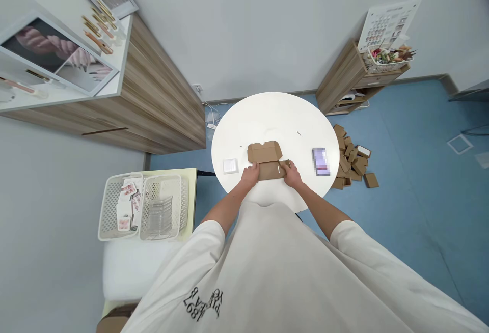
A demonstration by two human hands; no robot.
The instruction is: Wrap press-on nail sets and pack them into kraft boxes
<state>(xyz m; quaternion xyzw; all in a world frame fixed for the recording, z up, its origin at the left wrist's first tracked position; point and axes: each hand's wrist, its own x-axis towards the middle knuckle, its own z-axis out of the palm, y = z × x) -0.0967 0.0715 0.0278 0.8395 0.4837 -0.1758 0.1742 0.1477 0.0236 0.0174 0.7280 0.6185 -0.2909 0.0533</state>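
A partly folded brown cardboard box [264, 153] lies on the round white table [267, 111], its lid flap spread toward the far side. My left hand [250, 175] grips the near left corner of the cardboard. At the right end, my right hand [292, 174] has its fingers closed on a side flap. To the left sits a small clear plastic case [230, 165]. A purple pack [321, 161], blurred in the picture, rests near the table's right edge. A small dark thing [299, 133] lies on the far part of the table.
Several small cardboard boxes [353, 162] are heaped on the blue floor right of the table. Two white baskets [143, 183] with cards and clear cases stand at my left. A wooden cabinet [164, 93] is far left; a smaller cabinet [340, 76] stands far right.
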